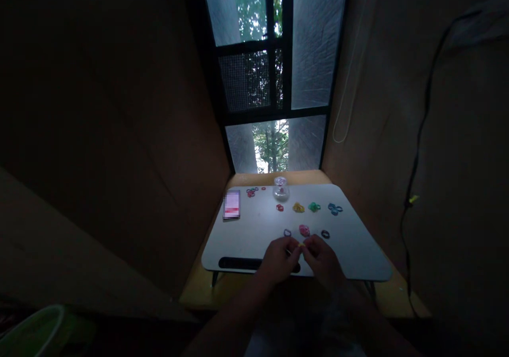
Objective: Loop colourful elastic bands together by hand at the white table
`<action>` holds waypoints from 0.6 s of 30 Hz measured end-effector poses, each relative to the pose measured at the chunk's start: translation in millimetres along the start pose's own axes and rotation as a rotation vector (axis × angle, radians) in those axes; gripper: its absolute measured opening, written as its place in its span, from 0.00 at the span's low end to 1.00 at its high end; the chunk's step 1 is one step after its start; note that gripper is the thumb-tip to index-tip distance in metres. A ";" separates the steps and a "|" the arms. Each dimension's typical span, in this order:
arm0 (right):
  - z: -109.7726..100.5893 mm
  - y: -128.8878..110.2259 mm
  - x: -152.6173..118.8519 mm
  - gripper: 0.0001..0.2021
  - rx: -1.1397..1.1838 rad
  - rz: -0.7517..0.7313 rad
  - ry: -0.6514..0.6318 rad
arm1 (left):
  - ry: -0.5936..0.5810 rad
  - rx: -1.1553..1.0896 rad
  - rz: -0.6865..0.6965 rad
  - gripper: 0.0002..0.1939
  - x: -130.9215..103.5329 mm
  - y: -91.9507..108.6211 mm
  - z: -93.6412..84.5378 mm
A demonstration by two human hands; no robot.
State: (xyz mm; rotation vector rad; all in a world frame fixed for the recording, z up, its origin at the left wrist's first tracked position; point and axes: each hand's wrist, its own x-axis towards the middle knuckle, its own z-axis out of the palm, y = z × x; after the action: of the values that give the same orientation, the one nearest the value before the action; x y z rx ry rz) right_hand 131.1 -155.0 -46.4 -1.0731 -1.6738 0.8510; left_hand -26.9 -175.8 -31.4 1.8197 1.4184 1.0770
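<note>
My left hand (279, 259) and my right hand (323, 260) meet over the near edge of a white folding table (254, 229). Pinched between the fingertips of both is a small yellow band (301, 244), apparently a hair tie; its shape is mostly hidden. Just beyond my fingers lie a pink pile of bands (304, 231), a purple band (287, 233) and a dark band bunch (325, 234). Farther back, a row holds red bands (280, 207), yellow bands (298, 207), green bands (314, 207) and blue bands (334, 209).
A clear jar (280, 191) stands at the table's back. Mixed bands (251, 192) lie at the back left, near a lit phone (231, 205). A dark slot (240, 263) runs along the front edge. A cable (417, 155) hangs on the right wall; a window (274, 76) is ahead.
</note>
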 end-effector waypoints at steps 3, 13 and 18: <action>11.7 15.8 15.9 0.09 -0.007 -0.020 -0.020 | -0.051 0.069 0.040 0.11 15.0 -16.2 -9.1; 24.0 36.7 5.0 0.11 -0.114 -0.015 -0.107 | -0.071 0.152 -0.094 0.15 25.3 -54.5 -14.1; 24.4 35.3 4.8 0.12 -0.114 0.010 -0.156 | -0.101 0.141 -0.060 0.07 21.6 -49.4 -15.4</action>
State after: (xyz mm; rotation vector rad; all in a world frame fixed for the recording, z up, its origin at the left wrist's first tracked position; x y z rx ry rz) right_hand 116.7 -138.8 -83.8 -1.1166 -1.8674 0.8737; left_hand -62.1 -142.6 -59.6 1.8887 1.5119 0.8622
